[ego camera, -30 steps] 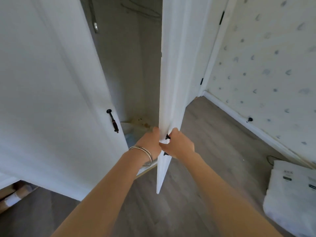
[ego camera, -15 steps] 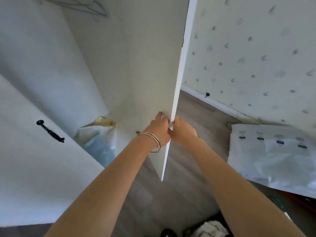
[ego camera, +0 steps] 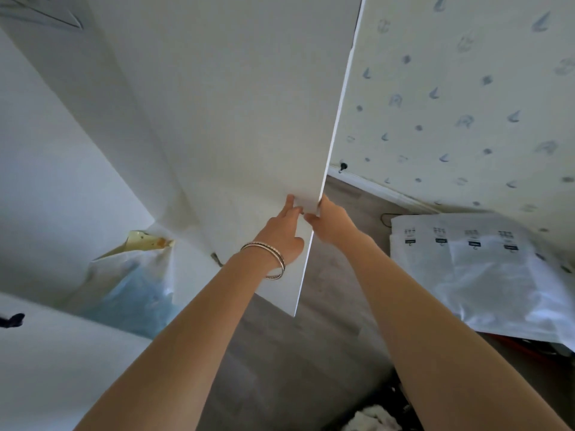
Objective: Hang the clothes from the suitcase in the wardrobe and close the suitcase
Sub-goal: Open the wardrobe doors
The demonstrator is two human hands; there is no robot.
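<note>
Both hands meet at the free edge of the white wardrobe door (ego camera: 249, 126), centre of frame. Left hand (ego camera: 284, 234) lies on the door's inner face w/ fingers laid fairly straight against the panel, fingertips near the edge; 2 bangles (ego camera: 267, 259) on that wrist. Right hand (ego camera: 331, 223) sits on the far side of the same edge, fingers curled round it, thumb tip showing on the near side, touching the left fingertips. So the door edge runs between the 2 hands, seen almost edge-on, its lower corner hanging below the wrists over the grey wood floor (ego camera: 336, 293).

A 2nd white door (ego camera: 56, 368) fills the lower left, w/ 1 dark handle (ego camera: 12, 320) at the far left edge. Between the 2 doors, inside the wardrobe at lower left, 1 crumpled plastic bag (ego camera: 133, 284), bluish contents, yellowish flap on top. Wire hangers (ego camera: 46, 14) faint in upper left; count unclear.

Right side: patterned wallpaper (ego camera: 466, 104), 1 black doorstop (ego camera: 343, 166) on the skirting, 1 plastic-wrapped white bundle (ego camera: 485, 275) w/ 4 printed labels, on the floor. Bottom edge, right of centre: a bit of white cloth (ego camera: 373, 419), dark stuff around it; can't tell if that's the suitcase.
</note>
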